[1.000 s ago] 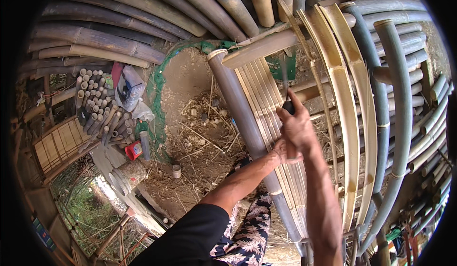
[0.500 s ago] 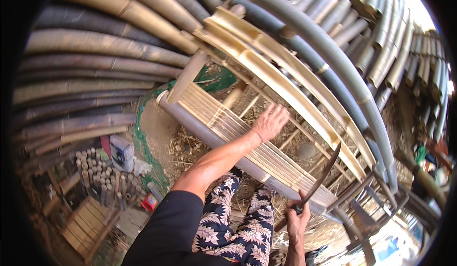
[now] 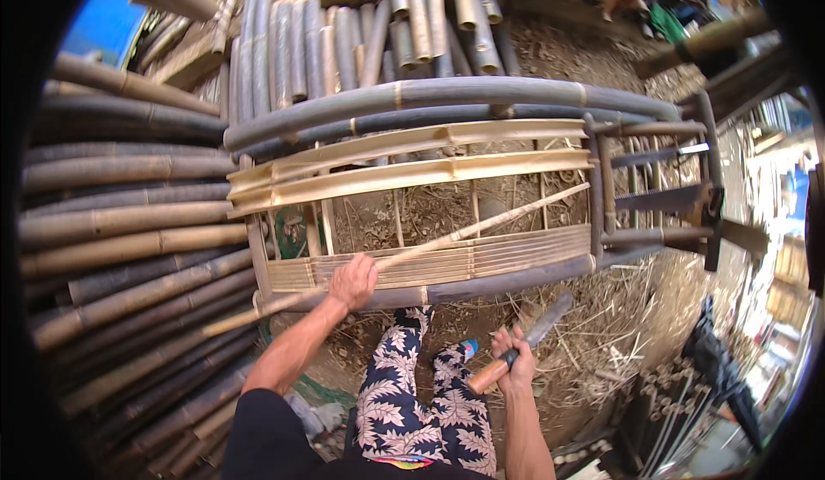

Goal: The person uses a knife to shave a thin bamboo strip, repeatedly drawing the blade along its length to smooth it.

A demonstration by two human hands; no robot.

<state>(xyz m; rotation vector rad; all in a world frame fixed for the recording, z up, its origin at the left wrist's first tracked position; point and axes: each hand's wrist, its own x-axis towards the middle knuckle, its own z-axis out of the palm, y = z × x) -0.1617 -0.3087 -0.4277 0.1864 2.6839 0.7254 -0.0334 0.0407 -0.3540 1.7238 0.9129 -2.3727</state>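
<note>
My left hand (image 3: pixel 353 282) is closed round a long pale bamboo strip (image 3: pixel 477 226). The strip slants across a bamboo bench frame (image 3: pixel 507 287), its far right end over the open middle and its near end beyond the frame's left side. Under it, several thin bamboo slats (image 3: pixel 516 250) lie side by side along the near rail. Two split bamboo lengths (image 3: pixel 378 181) with hollow faces showing rest along the far side. On the near side of the frame, beside my knee, my right hand (image 3: pixel 518 366) holds a machete (image 3: pixel 550 318) by its wooden handle, blade pointing away and right.
Dark bamboo poles (image 3: pixel 129 222) are stacked at the left, and more poles (image 3: pixel 326 50) lie beyond the bench. A handsaw (image 3: pixel 662 199) rests on the smaller bamboo frame (image 3: pixel 657 235) at the right. Shavings (image 3: pixel 593 342) litter the ground near my right hand.
My view has swung to the right. My left hand, earlier empty over the slats, now grips a bamboo strip. The machete has moved from above the frame to its near side.
</note>
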